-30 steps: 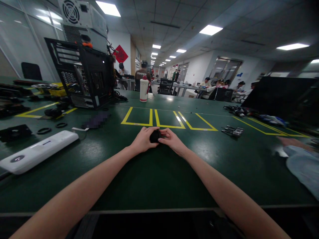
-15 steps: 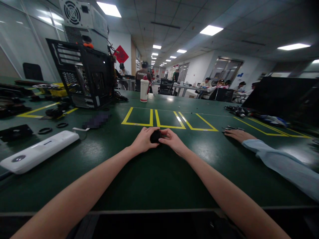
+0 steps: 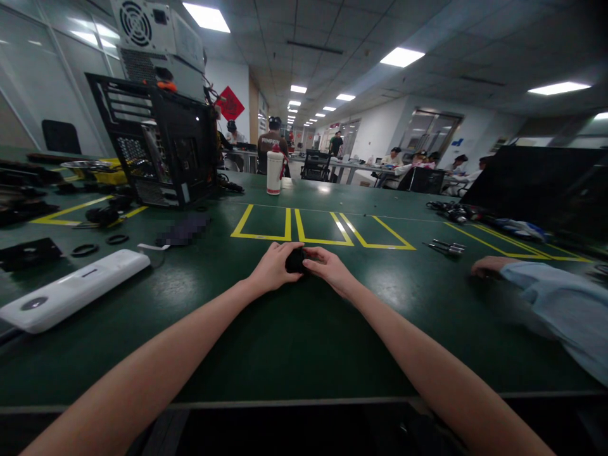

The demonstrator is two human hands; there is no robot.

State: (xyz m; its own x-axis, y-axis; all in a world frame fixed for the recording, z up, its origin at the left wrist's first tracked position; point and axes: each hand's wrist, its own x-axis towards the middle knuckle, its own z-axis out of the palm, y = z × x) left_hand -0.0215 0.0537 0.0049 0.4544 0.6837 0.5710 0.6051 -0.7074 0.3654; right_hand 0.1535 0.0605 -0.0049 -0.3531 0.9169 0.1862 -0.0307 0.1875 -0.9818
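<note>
Between my two hands is a small black round part (image 3: 295,260), partly covered by fingers, so its exact kind is hidden. My left hand (image 3: 274,267) curls around its left side, thumb below and fingers above. From the other side, my right hand (image 3: 327,268) pinches its right edge with thumb and fingertips. Both hands are low over the green tabletop (image 3: 294,342), just in front of the yellow tape outlines (image 3: 323,240).
On the left are a white power-strip-like device (image 3: 78,288), black rings (image 3: 85,249) and an open computer case (image 3: 161,142). A white cup (image 3: 274,171) stands behind. To the right lie metal-tipped tools (image 3: 446,247) and a co-worker's hand (image 3: 489,266) in a light-blue sleeve.
The co-worker's hand has drawn back to the right, leaving the metal-tipped tools uncovered on the table. My hands and the black part look almost unchanged.
</note>
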